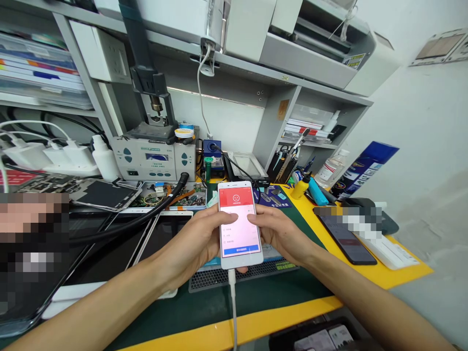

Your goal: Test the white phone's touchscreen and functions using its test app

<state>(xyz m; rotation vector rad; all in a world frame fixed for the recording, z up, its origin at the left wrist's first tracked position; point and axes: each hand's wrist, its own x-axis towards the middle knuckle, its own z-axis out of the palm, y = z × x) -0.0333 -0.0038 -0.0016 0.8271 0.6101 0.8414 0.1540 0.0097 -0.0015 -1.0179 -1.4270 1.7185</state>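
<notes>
A white smartphone (239, 234) is held upright between my two hands above the workbench, its screen lit. The screen has a red band with a sad face at the top and a blue bar near the bottom. My left hand (206, 229) wraps the phone's left side, thumb over the screen. On the right edge, my right hand (276, 226) grips it, thumb also over the screen. A white charging cable (233, 297) is plugged into the phone's bottom end and runs down toward me. Fingers behind the phone are mostly hidden.
Behind stands a grey hot-air rework station (153, 158) with a black hose (161, 209). Circuit boards (186, 195) and several tablets or screens lie at left. On the yellow mat edge (307, 219) are a dark phone (345, 236), a yellow bottle (300, 187) and a blue can (365, 170).
</notes>
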